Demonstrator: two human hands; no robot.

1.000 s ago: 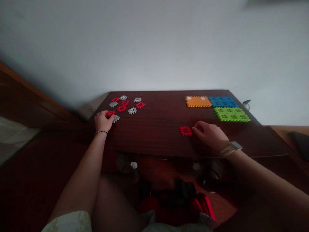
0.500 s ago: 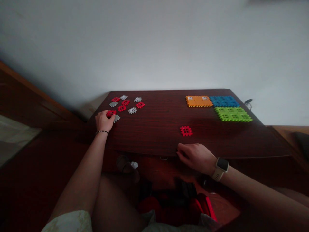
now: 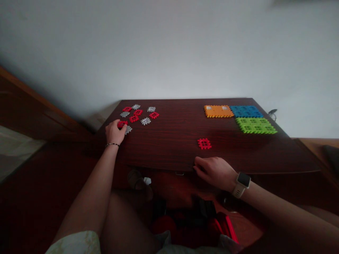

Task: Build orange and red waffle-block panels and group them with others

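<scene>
A: Where's the red tile (image 3: 122, 124)?
B: Left side of the worktop (image 3: 169, 141), partly under your left hand (image 3: 114, 132). Gray tile (image 3: 128, 130) right beside it, by your thumb.
A: Fingers on it?
B: Bent over its edge. Can't tell if they pinch it or just touch; your hand covers the contact.
A: Best way to handle it?
B: My call: grip opposite toothed edges, thumb clear of the gray one. If you lift, go straight up; the teeth look close enough to snag. It's thin, so get a fingertip under an edge.
A: Right hand (image 3: 215, 173)?
B: Loosely curled at the worktop's near edge, near the lone red piece (image 3: 204, 143) but apart from it. Can't see into the palm, so can't say if it holds anything.
A: Other blind spots?
B: Whether red overlaps gray: hidden. Loose pieces (image 3: 138, 112) beyond: too small for tooth detail. Orange panel (image 3: 218, 111), blue panel (image 3: 246, 111), green panel (image 3: 255, 125) sit together at right; can't tell if interlocked. Below the worktop: too dark.
</scene>
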